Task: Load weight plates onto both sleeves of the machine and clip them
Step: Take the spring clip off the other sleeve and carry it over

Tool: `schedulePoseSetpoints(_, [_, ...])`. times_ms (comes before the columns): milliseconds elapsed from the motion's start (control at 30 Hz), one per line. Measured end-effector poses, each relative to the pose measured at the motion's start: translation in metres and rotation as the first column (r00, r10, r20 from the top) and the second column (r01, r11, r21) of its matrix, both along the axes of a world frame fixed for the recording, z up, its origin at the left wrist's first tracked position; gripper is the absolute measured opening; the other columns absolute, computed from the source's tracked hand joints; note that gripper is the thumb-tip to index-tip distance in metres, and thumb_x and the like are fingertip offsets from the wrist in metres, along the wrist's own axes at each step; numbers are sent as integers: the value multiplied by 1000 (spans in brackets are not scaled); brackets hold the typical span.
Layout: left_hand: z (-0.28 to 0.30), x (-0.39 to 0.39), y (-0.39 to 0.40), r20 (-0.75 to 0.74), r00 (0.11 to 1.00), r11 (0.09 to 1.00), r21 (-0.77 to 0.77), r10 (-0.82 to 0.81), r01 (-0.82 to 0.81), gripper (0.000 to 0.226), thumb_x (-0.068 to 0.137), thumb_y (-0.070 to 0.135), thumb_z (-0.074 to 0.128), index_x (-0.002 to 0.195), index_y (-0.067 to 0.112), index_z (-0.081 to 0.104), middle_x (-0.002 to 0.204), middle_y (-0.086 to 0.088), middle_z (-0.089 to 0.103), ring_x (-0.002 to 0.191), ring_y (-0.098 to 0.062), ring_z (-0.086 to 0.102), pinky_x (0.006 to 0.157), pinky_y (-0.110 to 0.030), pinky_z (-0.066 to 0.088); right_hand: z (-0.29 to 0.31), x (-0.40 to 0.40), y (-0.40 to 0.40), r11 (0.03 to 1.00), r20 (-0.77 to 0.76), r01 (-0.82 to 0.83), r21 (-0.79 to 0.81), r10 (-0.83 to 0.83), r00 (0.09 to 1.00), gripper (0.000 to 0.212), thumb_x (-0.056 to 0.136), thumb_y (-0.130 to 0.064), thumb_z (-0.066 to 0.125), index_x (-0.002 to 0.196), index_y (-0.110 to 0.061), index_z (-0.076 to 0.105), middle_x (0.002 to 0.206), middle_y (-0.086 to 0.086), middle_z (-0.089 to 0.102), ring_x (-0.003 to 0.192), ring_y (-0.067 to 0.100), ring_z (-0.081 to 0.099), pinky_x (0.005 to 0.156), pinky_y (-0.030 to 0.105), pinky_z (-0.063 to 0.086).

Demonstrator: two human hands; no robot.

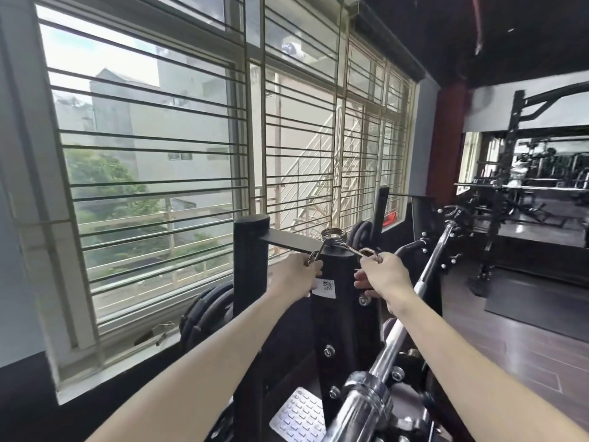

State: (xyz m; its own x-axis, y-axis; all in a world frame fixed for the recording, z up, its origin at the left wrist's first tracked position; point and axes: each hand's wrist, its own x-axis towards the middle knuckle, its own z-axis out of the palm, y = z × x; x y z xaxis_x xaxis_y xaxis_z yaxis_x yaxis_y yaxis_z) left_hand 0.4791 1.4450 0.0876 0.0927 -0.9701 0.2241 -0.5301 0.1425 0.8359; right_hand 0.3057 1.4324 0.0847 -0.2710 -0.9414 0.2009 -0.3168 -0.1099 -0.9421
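Note:
A steel spring clip point(333, 235) sits on top of a black upright post point(338, 314) of the machine. My left hand point(294, 275) grips the clip's left handle and my right hand point(381, 272) grips its right handle. A chrome barbell sleeve point(376, 387) slants from the lower middle up to the right, bare of plates where it shows. Black weight plates point(207, 314) stand low at the left behind a second black post point(250, 298); more plates point(358, 236) show just behind the clip.
A barred window point(191, 154) fills the wall on the left, close to the machine. A metal foot plate point(299, 416) lies at the bottom. A black power rack point(516, 186) and a floor mat point(541, 307) stand at the right over dark wooden flooring.

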Motion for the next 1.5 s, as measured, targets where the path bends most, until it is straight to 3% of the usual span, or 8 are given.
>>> schedulePoseSetpoints(133, [-5,-2,-1,-50,998,999,26,-27,28,32,93,39,60,99,9,66,94,-11,77,74,-25,72,72,-41,61,-12,-2,-4,1000,9,3,13,-3,1000,24,87,-32,62,103,-15,56,78,2,76,62,15,75,54,29,55])
schedulePoseSetpoints(267, [-6,-1,5,-104,991,996,32,-86,89,19,92,40,66,93,25,55,101,-13,76,73,-16,66,66,-35,58,-15,-4,-7,1000,14,-5,9,5,1000,35,83,-35,63,110,-15,53,77,2,76,61,16,75,55,29,53])
schedulePoseSetpoints(500, [0,-2,19,-105,979,983,27,-176,180,45,88,48,70,112,30,37,98,1,64,96,-20,71,78,-39,63,-11,0,4,1000,12,15,23,-15,1000,34,87,-27,65,110,-7,49,82,7,73,63,19,73,48,26,48])
schedulePoseSetpoints(833, [0,-2,23,-99,984,985,73,-148,156,82,87,54,69,147,15,30,118,-6,66,102,-16,67,79,-38,63,-14,-7,3,998,-1,29,48,-29,1000,44,91,-20,65,120,-10,34,78,6,70,62,22,73,65,36,61])
schedulePoseSetpoints(1000, [-5,2,24,-100,984,985,68,-149,156,90,85,59,68,152,18,24,100,-1,65,89,-12,63,76,-35,62,-8,-5,9,992,-43,7,128,-1,999,54,89,-17,62,127,-8,25,83,4,72,61,22,72,59,28,49])
schedulePoseSetpoints(1133, [-7,13,29,-95,984,986,51,-154,159,92,86,64,63,154,18,21,109,5,63,100,-15,67,83,-37,61,-17,-5,14,994,-41,19,104,-14,999,80,86,-17,65,145,-12,11,84,4,70,67,22,74,89,37,56])
schedulePoseSetpoints(1300, [-16,39,40,-96,987,986,100,-126,136,78,90,68,50,147,18,33,112,-3,69,94,-16,69,77,-33,61,-24,9,40,976,-113,211,54,-204,972,50,85,-25,64,117,-14,28,86,-3,59,89,32,71,89,44,54])
schedulePoseSetpoints(1500, [-26,83,71,-30,973,971,65,-229,231,35,102,38,47,90,13,69,79,2,69,70,-10,64,65,-22,52,-20,49,87,979,-185,191,74,-175,967,19,85,-29,53,71,-16,52,73,3,63,78,32,69,82,49,57])
